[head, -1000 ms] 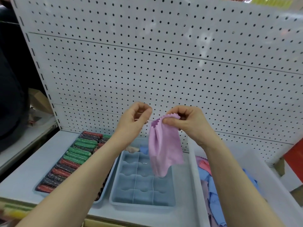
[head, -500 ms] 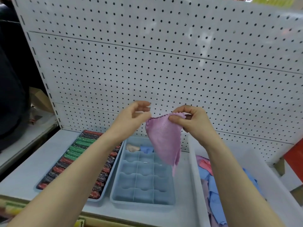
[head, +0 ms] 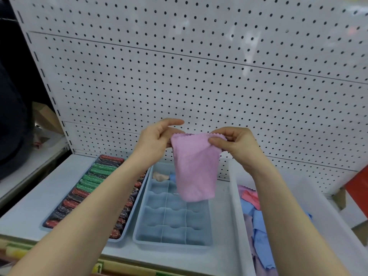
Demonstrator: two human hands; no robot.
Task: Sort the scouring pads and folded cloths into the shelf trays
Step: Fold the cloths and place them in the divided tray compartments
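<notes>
At the centre of the frame the left hand [head: 157, 139] and right hand [head: 233, 144] each pinch a top corner of the pink cloth [head: 194, 170], letting it hang flat, probably for folding. It dangles above the divided tray [head: 139, 226], whose compartments are mostly bare; the scouring pads [head: 87, 188] already fill the lower-left tray.

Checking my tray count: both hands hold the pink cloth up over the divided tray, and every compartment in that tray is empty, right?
Not quite. Both hands, left hand and right hand, hold the pink cloth over the divided tray, but the head view shows folded cloths in its back row.
</notes>
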